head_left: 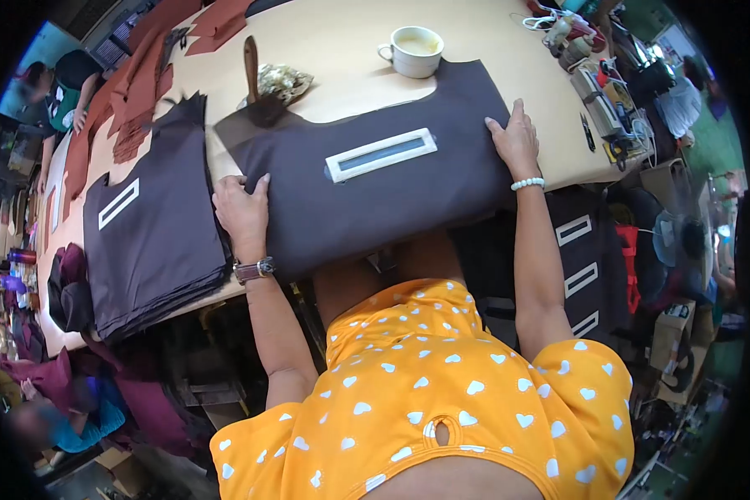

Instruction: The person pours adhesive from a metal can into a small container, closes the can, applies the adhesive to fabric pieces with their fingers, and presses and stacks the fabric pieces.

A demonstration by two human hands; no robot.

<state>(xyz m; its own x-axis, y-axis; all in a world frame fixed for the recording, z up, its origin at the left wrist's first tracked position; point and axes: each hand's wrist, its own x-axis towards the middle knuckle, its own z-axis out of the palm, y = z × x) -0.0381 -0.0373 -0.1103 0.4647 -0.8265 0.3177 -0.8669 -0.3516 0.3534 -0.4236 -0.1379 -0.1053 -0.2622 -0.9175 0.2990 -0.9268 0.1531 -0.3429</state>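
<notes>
A dark fabric panel [392, 200] lies on the table in front of me, reaching past its near edge. On it is a white rectangular frame [381, 156] around a narrow dark slot. My left hand [243, 215] rests at the panel's left edge, thumb and fingers apart. At the right edge is my right hand [517, 148], its thumb and forefinger stretched out. A brush [252, 71] with a wooden handle stands tilted by the panel's upper left corner, beside a rough, crusted lump [283, 82]. Behind the panel sits a white cup [417, 53] with pale contents.
A stack of dark panels [158, 242] lies to the left, the top one bearing a white frame. Rust-coloured pieces [137, 100] lie farther back. Tools and cables [604, 96] crowd the right end. More framed panels [587, 258] hang below. Other people [75, 79] are at left.
</notes>
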